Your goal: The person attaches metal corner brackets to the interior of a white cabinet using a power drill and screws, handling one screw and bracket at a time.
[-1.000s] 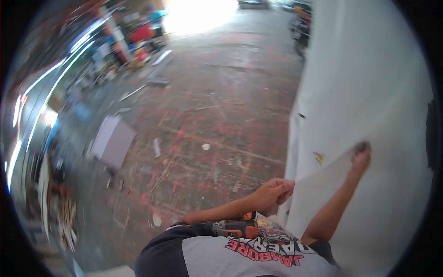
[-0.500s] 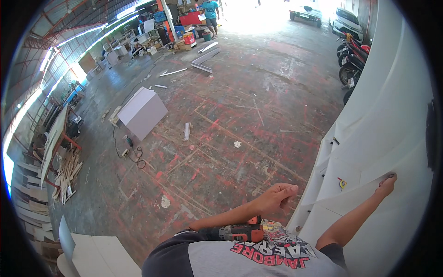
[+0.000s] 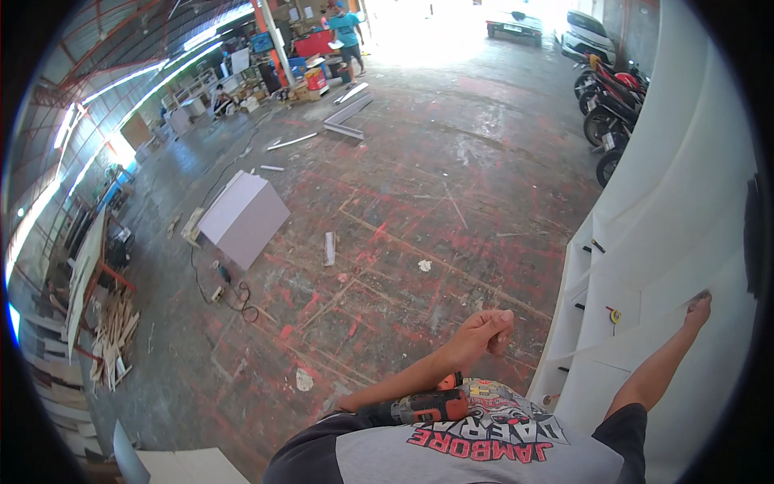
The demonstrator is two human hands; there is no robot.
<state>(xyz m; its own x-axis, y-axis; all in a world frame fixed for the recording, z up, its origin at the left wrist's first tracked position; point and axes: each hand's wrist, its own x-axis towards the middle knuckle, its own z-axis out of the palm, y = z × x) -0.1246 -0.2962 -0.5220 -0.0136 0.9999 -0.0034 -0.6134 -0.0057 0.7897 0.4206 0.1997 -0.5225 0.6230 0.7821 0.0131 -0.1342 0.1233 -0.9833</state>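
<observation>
Trailing left from right grip (image 3: 699, 306): pale translucent film (image 3: 657, 323).

Passage: floor (image 3: 403, 234) from the person's left grip (image 3: 485, 331) to lilac box (image 3: 246, 216), one pale strip (image 3: 330, 248) lying between. Obstructions: white panelling (image 3: 700, 189), closing off the right side; yellow tape measure (image 3: 615, 316) near the right grip (image 3: 699, 307).

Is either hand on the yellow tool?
No: the yellow tool lies on the white surface, apart from the left hand and the right hand.
</observation>
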